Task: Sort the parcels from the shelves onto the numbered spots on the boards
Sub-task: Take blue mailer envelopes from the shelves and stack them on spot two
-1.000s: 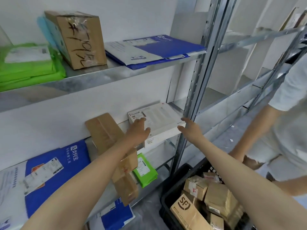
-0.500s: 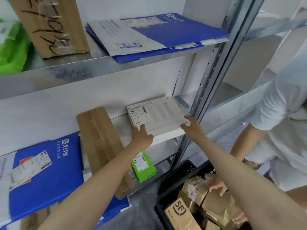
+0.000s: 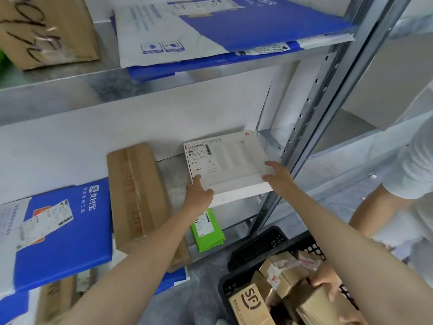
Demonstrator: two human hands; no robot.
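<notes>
A flat white box (image 3: 230, 160) with a shipping label lies on the middle shelf (image 3: 172, 177), beside the metal upright. My left hand (image 3: 199, 195) grips its near left corner, thumb on top. My right hand (image 3: 277, 178) holds its near right corner, fingers over the top face. The box juts out a little past the shelf's front edge. No numbered boards are in view.
A long brown carton (image 3: 136, 195) and a blue mailer (image 3: 63, 231) share the middle shelf. Blue-and-white mailers (image 3: 210, 31) and a scrawled carton (image 3: 46, 29) sit on the upper shelf. A green packet (image 3: 207, 231) lies lower down. Another person (image 3: 403, 179) reaches into a black crate (image 3: 260, 247) of boxes.
Both my hands went from reaching toward the white box to gripping its near corners. My view has moved closer to the shelf. The other person's hand now holds a box in the crate.
</notes>
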